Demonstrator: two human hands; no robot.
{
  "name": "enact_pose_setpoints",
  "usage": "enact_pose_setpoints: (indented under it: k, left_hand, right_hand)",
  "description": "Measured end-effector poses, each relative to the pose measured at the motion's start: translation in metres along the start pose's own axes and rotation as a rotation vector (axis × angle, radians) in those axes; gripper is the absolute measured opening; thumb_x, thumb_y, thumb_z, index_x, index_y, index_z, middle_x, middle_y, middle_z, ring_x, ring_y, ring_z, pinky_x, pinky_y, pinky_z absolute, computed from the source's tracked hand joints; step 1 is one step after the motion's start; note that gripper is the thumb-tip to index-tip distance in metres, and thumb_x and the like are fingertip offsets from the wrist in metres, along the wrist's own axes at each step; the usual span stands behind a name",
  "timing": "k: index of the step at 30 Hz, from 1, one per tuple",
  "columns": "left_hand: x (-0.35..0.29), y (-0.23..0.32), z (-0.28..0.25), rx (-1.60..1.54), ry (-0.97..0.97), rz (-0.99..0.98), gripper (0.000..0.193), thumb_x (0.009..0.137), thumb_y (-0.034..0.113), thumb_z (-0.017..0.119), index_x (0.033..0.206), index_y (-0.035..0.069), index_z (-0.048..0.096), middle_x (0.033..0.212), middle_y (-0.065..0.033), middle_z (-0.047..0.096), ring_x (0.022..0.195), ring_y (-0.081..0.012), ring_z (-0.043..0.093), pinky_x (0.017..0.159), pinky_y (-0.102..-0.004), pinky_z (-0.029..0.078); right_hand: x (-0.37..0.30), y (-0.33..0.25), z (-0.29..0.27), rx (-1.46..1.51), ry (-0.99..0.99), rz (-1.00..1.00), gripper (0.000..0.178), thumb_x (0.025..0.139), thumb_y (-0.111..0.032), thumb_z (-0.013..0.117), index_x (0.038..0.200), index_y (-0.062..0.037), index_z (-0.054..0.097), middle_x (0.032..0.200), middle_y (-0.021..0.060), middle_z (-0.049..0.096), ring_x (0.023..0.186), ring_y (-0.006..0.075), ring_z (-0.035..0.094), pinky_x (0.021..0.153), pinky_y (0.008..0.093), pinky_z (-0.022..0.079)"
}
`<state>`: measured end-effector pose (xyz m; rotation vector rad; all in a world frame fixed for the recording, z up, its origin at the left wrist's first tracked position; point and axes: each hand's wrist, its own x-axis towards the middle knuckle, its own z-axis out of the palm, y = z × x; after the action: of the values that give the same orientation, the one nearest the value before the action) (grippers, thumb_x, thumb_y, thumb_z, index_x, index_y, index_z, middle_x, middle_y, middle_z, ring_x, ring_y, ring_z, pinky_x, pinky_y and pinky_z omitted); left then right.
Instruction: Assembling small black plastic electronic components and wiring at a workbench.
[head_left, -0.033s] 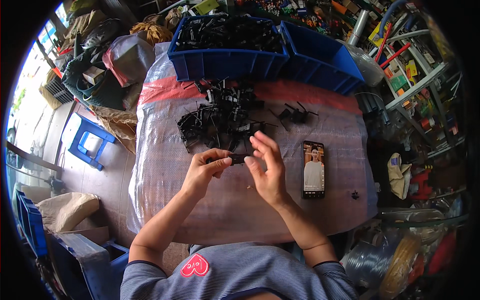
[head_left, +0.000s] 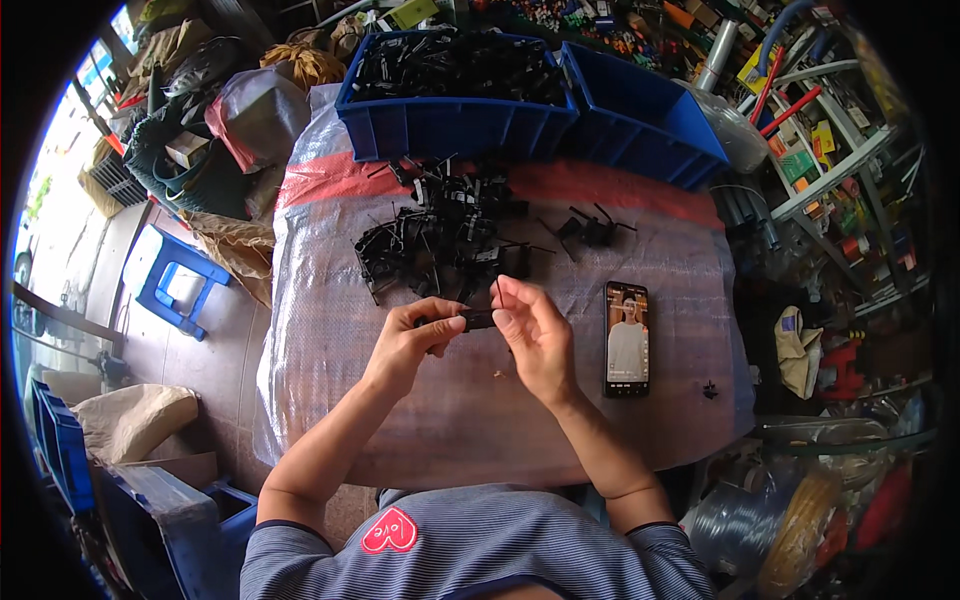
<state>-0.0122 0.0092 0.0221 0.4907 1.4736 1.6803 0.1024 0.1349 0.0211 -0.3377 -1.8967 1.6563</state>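
Note:
My left hand [head_left: 412, 335] pinches a small dark plastic part [head_left: 478, 319] between thumb and fingers, over the near side of a heap. My right hand [head_left: 537, 335] has its thumb and fingertips at the part's right end, where a thin dark prong stands up beside the fingers. How far those fingers wrap the part is partly hidden. Beyond both hands lies a heap of black plastic pieces [head_left: 440, 225] with thin prongs sticking out. One or two similar black pieces [head_left: 597, 232] sit apart to the right of the heap.
At the table's far edge stand a blue crate [head_left: 455, 128] full of black pieces and a second blue crate [head_left: 650, 125]. A lit phone [head_left: 627, 340] lies right of my hands on the plastic sheet [head_left: 420, 430]. A tiny black piece [head_left: 710, 389] is farther right. Cluttered shelves crowd the right side.
My right hand's fingers, spread near the part before, have closed in on its right end, and a prong now shows upright there. The left hand and the heap stay put.

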Motion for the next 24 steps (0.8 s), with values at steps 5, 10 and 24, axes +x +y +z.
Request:
enact_pose_setpoints:
  k: [5,10,24]
  left_hand:
    - [0.0,-0.007,0.003,-0.103,-0.069,-0.076,0.018,0.078,0.016,0.064,0.089,0.002,0.061,0.067,0.0017,0.052,0.057,-0.0059,0.043,0.054,-0.0202,0.032]
    - [0.0,-0.009,0.002,-0.049,-0.013,-0.025,0.017,0.077,0.015,0.068,0.088,0.002,0.061,0.069,0.0015,0.054,0.06,-0.0058,0.044,0.055,-0.0209,0.035]
    - [-0.015,-0.005,0.013,0.569,0.024,0.721,0.014,0.071,-0.002,0.064,0.085,0.0,0.06,0.08,-0.0066,0.054,0.057,-0.0128,0.048,0.049,-0.0247,0.039]
  right_hand:
    - [-0.005,-0.007,-0.001,0.147,0.031,0.121,0.032,0.087,-0.006,0.054,0.118,-0.0016,0.048,0.103,0.0058,0.055,0.094,0.0091,0.052,0.078,0.0224,0.046]
    - [-0.008,-0.009,0.0,0.086,-0.034,0.107,0.02,0.088,-0.009,0.053,0.107,-0.0025,0.053,0.101,0.0047,0.052,0.089,0.0082,0.051,0.075,0.0226,0.048]
    - [-0.014,0.022,-0.008,0.673,-0.179,0.503,0.009,0.086,-0.01,0.056,0.092,-0.0032,0.056,0.084,0.0007,0.058,0.073,0.0044,0.049,0.066,0.0158,0.038]
